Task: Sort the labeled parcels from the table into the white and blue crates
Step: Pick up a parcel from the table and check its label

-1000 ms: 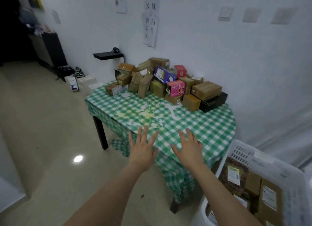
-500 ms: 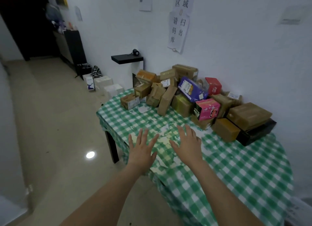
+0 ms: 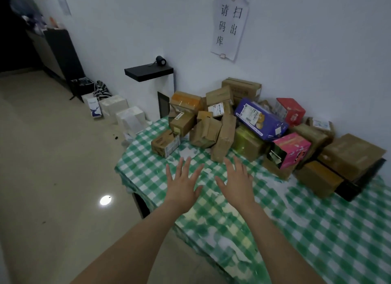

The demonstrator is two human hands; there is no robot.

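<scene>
Both bare forearms reach forward from the lower edge of the view, side by side. The left hand (image 3: 182,187) is palm down, fingers straight and spread, over the near left corner of the table (image 3: 317,230). The right hand (image 3: 235,184) is just beside it, further in over the table, palm down, fingers straight and slightly fanned. Neither hand holds anything.

The checked worktop cloth (image 3: 317,230) looks shiny, perhaps plastic-coated; blur hides its texture. At 12 o'clock the brown parcels (image 3: 224,141) are matt cardboard under glossy tape, and the purple box (image 3: 260,118) is smooth printed card. At 9 o'clock the floor (image 3: 53,167) is polished and shows a bright reflection.
</scene>
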